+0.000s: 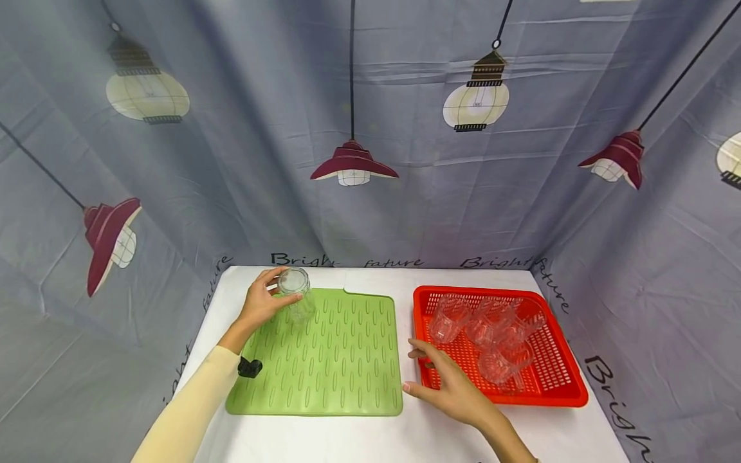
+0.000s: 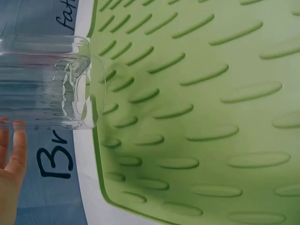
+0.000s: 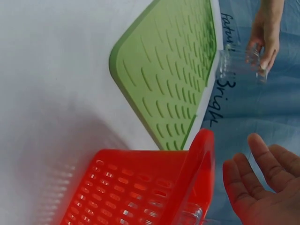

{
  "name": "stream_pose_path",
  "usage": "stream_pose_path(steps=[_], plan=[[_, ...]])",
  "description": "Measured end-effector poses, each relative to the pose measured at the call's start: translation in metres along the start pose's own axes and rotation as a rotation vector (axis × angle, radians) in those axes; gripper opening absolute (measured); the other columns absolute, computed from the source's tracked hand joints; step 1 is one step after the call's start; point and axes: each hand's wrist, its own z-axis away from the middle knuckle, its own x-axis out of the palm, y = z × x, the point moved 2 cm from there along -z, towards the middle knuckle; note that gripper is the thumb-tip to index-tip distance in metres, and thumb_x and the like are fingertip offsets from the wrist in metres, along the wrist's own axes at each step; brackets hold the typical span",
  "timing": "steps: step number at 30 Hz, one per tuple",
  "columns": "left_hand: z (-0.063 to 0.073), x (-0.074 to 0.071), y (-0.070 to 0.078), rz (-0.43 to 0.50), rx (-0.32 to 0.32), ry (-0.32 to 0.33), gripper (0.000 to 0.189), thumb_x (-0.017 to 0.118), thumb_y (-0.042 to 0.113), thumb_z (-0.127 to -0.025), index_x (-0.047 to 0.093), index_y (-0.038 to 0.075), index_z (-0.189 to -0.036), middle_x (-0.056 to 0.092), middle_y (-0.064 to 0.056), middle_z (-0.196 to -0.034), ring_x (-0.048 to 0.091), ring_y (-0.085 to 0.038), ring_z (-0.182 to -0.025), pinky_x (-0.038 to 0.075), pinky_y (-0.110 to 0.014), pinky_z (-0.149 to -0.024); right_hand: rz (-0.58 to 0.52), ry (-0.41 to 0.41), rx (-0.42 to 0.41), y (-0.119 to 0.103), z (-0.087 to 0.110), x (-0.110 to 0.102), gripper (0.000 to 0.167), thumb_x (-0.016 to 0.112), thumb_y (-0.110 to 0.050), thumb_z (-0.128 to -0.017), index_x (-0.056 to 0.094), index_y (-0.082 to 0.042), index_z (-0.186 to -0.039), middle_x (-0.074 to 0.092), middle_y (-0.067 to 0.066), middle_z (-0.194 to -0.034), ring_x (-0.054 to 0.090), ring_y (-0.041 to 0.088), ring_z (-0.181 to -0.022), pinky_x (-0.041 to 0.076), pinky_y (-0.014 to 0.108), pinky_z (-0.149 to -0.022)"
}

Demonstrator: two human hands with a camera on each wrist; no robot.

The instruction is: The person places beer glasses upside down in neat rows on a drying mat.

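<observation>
Head cam looks down over my whole table; both wrist cams sit close, sideways, sharing green mat (image 1: 324, 354) corner.

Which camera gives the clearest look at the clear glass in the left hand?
The left wrist view: the clear glass fills the frame's left, ribbed wall and rim plain, over the green mat. The head view shows it small in the left hand; the right wrist view shows it distant and blurred.
</observation>
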Motion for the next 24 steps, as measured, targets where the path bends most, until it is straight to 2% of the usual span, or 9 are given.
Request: stream_pose_path(steps=[9,16,24], plan=[[-0.001,-0.014,-0.003,-0.022,-0.037,-0.007,0.081,0.091,0.017,-0.088,0.053,0.01,-0.158,0.049,-0.02,-0.156,0.051,-0.043,-0.143,0.049,-0.06,-0.124,0.004,-0.001,0.0,-0.004,-0.002,0.001,0.082,0.086,-0.047,-0.091,0.044,-0.033,-0.161,0.066,-0.002,-0.143,0.06,0.029,-0.138,0.05,0.061,-0.118],[-0.003,-0.014,-0.008,-0.073,-0.025,-0.028,0.081,0.09,0.017,-0.089,0.05,0.008,-0.159,0.05,-0.021,-0.154,0.051,-0.043,-0.142,0.047,-0.061,-0.125,0.004,-0.006,0.001,-0.005,-0.002,0.002,0.083,0.085,-0.048,-0.091,0.044,-0.03,-0.162,0.065,-0.006,-0.143,0.061,0.028,-0.138,0.051,0.059,-0.119],[-0.004,-0.012,-0.016,-0.103,-0.032,-0.038,0.084,0.089,0.017,-0.09,0.046,0.003,-0.161,0.048,-0.023,-0.155,0.051,-0.044,-0.14,0.049,-0.06,-0.124,0.002,-0.007,-0.009,-0.007,-0.001,0.003,0.084,0.084,-0.05,-0.091,0.044,-0.027,-0.162,0.066,-0.002,-0.143,0.061,0.03,-0.139,0.05,0.062,-0.119]])
